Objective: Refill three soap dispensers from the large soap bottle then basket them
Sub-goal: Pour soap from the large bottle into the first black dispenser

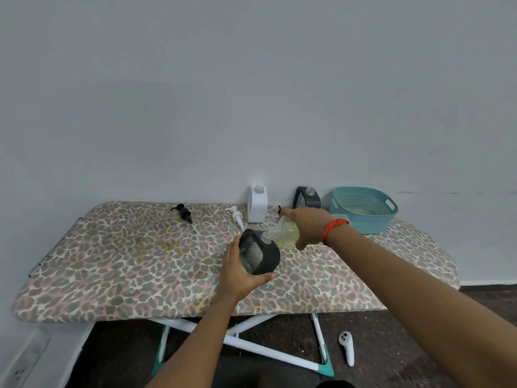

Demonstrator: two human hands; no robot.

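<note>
Well to the left of the left hand (240, 271), a black pump head (183, 212) lies on the leopard-print board (140, 261). A white pump head (236, 218) lies just beyond that hand's fingertips. The left hand grips a dark dispenser (258, 256), tilted, its open neck meeting the mouth of the clear soap bottle (288, 233) of yellowish liquid. The right hand (306, 224) clasps that bottle from above and tips it over. Beyond the two hands stands a white dispenser (257, 204), uncapped. Just behind the right hand is a second dark dispenser (307, 198), and to the right of its red-threaded wrist sits the teal basket (363, 210).
</note>
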